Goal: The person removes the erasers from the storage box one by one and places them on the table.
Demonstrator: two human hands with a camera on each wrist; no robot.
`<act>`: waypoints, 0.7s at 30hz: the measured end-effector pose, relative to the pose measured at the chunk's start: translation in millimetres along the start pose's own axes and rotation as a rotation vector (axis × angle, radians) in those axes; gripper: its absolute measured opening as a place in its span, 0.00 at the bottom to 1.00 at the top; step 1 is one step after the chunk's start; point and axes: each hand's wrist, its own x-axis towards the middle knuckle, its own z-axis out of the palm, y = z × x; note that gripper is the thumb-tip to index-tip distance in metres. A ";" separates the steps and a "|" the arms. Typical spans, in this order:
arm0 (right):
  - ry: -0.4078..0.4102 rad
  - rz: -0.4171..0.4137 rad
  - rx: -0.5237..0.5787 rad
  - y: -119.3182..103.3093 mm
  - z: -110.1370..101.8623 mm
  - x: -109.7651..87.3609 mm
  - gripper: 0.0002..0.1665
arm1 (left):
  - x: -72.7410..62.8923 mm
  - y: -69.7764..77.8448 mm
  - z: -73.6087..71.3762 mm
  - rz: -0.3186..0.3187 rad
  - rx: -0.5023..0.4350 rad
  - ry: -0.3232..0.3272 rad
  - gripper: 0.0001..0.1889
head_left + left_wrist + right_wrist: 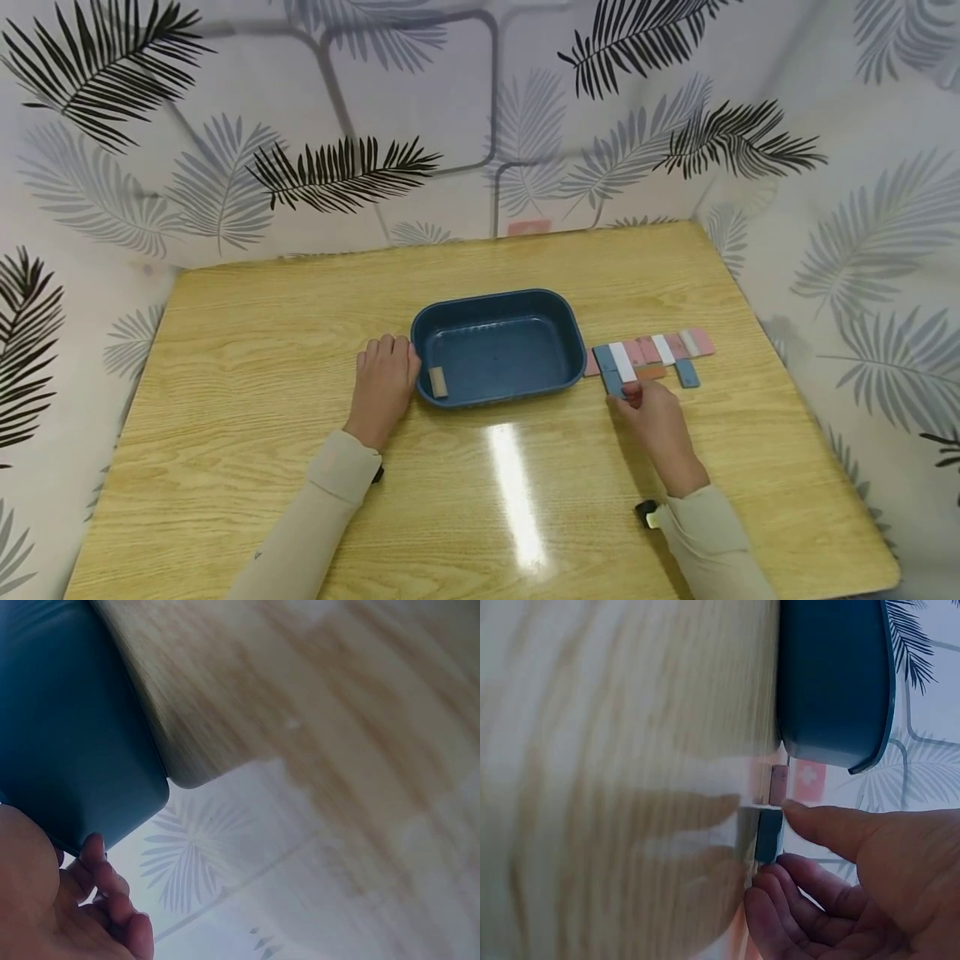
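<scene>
A deep blue plastic tray (495, 398) with rounded corners stands on the wooden table. My left hand (386, 379) holds its left end, fingers curled at the rim in the left wrist view. A small beige block (438, 382) lies inside the tray by that end. To the tray's right runs a row of small flat blocks in pink, white and blue. At the row's near side my right hand (662, 429) pinches a blue block (769, 836), thumb on one side and fingertips on the other. A white block (622, 362) lies right beside the fingertips.
An orange block (651, 372) and a separate blue block (687, 373) lie just below the row. Pink blocks (702, 341) form its right end. A leaf-patterned cloth (420, 100) hangs behind the table (262, 333) and along its sides.
</scene>
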 end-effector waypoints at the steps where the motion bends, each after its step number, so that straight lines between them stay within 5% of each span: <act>1: 0.004 -0.008 -0.004 0.2 -0.1 -0.6 0.17 | -0.2 0.1 0.0 0.002 -0.001 0.003 0.16; 11: 0.198 -0.154 0.057 -13.2 -2.0 -1.7 0.13 | -1.0 -0.4 1.4 0.016 0.000 0.022 0.16; 21: 0.045 -0.335 0.132 -65.4 4.3 -4.8 0.12 | -0.6 0.5 2.4 0.001 0.001 0.011 0.15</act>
